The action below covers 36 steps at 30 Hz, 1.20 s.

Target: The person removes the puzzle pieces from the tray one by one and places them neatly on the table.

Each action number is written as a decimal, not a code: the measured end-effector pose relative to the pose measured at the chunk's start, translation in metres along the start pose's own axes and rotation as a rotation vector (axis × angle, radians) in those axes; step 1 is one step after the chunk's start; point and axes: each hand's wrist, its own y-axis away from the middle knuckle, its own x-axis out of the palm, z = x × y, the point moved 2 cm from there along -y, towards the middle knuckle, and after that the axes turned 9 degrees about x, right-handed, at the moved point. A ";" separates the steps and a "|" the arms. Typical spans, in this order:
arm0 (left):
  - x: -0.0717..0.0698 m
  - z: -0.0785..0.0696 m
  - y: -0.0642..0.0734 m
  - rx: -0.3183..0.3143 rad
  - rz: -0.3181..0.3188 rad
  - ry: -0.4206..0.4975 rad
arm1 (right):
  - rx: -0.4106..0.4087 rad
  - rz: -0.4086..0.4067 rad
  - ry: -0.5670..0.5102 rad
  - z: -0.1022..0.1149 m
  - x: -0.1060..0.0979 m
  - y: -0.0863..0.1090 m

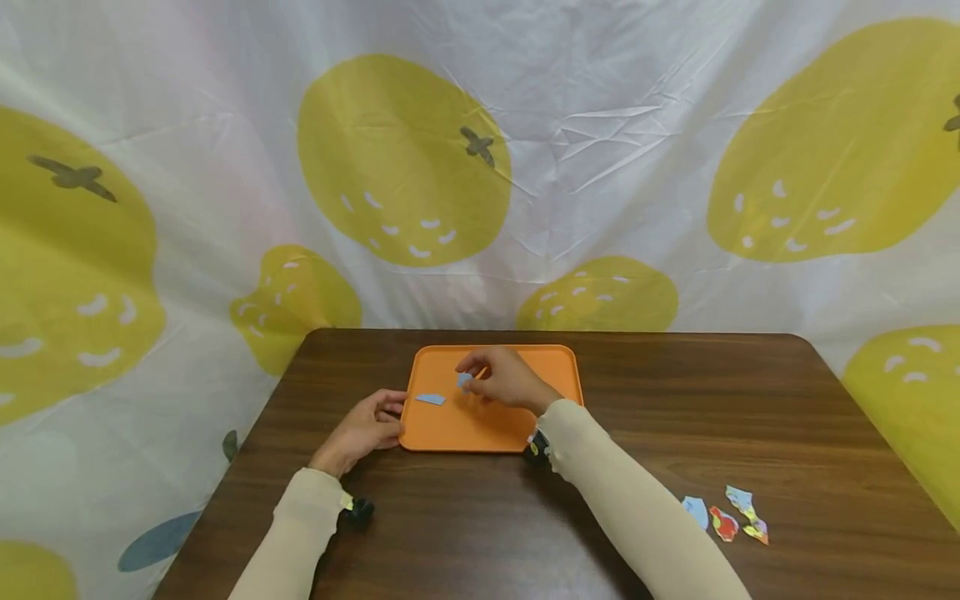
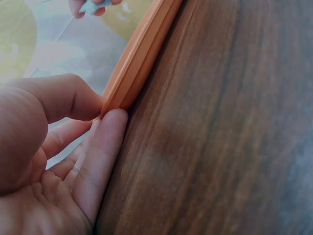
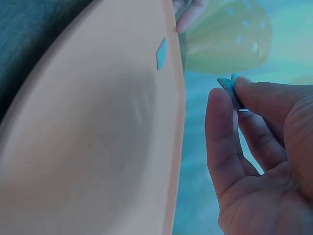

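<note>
An orange tray point(image 1: 480, 433) lies on the table, with a flat pale-blue paper piece point(image 1: 431, 399) on its left part. At the tray's left side my left hand point(image 1: 367, 429) pinches the rim point(image 2: 128, 73) between thumb and finger. Above the tray, my right hand point(image 1: 510, 381) holds a small light-blue paper piece point(image 1: 464, 380) between thumb and fingertips. In the right wrist view this held piece point(image 3: 228, 87) is partly covered by the thumb, and the other piece point(image 3: 161, 54) rests flat near the tray's edge.
Several torn-looking paper pieces lie on the brown wooden table point(image 1: 697, 400) at the right: a light-blue one point(image 1: 696, 511), a red one point(image 1: 724, 524) and multicoloured ones point(image 1: 741, 499). A white curtain point(image 1: 585, 167) with yellow fruit prints hangs behind the table.
</note>
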 end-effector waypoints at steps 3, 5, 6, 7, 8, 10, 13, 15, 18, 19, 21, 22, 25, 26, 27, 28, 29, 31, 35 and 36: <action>0.000 0.000 0.000 0.003 0.001 -0.001 | -0.008 -0.004 -0.004 0.001 -0.004 0.007; -0.001 -0.001 -0.001 0.001 0.001 -0.002 | -0.019 -0.007 0.000 0.001 -0.007 0.011; -0.001 -0.001 -0.001 0.001 0.002 -0.002 | -0.023 -0.010 0.003 0.001 -0.009 0.013; -0.002 -0.002 -0.001 0.002 0.003 -0.004 | -0.029 -0.015 0.002 0.001 -0.010 0.015; -0.002 -0.002 -0.001 0.001 0.003 -0.004 | -0.034 -0.018 -0.002 0.001 -0.012 0.017; -0.003 -0.004 -0.002 0.001 0.006 -0.012 | -0.042 -0.024 -0.019 0.002 -0.014 0.020; -0.002 -0.006 -0.002 0.000 0.006 -0.019 | -0.053 -0.031 -0.052 0.002 -0.016 0.026; -0.001 -0.006 -0.002 -0.001 0.009 -0.020 | -0.054 -0.040 -0.070 0.002 -0.018 0.029; 0.000 -0.006 -0.002 -0.001 0.010 -0.018 | -0.044 -0.059 -0.090 0.001 -0.019 0.035; 0.000 -0.006 -0.002 -0.001 0.012 -0.019 | -0.040 -0.063 -0.099 0.002 -0.020 0.038; 0.001 -0.006 -0.002 -0.002 0.012 -0.020 | -0.032 -0.072 -0.112 0.002 -0.021 0.042; 0.001 -0.005 -0.002 -0.007 0.009 -0.019 | -0.030 -0.076 -0.115 0.003 -0.022 0.044; 0.001 -0.005 -0.001 -0.013 0.004 -0.019 | -0.038 -0.090 -0.114 0.004 -0.025 0.051; 0.001 -0.005 -0.001 -0.011 0.005 -0.019 | -0.045 -0.101 -0.096 0.004 -0.026 0.054; 0.001 -0.004 -0.001 -0.012 0.004 -0.017 | -0.053 -0.112 -0.074 0.005 -0.027 0.056; 0.001 -0.004 -0.001 -0.009 0.004 -0.018 | -0.063 -0.125 -0.051 0.005 -0.028 0.058; 0.001 -0.004 -0.001 -0.009 0.004 -0.017 | -0.075 -0.138 -0.028 0.005 -0.029 0.060; 0.001 -0.003 -0.001 -0.012 0.001 -0.010 | -0.101 -0.167 0.026 0.006 -0.031 0.064; 0.001 -0.003 -0.001 -0.020 -0.008 -0.009 | -0.148 -0.200 0.074 0.008 -0.034 0.073; 0.001 -0.003 -0.001 -0.021 -0.010 -0.011 | -0.155 -0.202 0.073 0.008 -0.034 0.075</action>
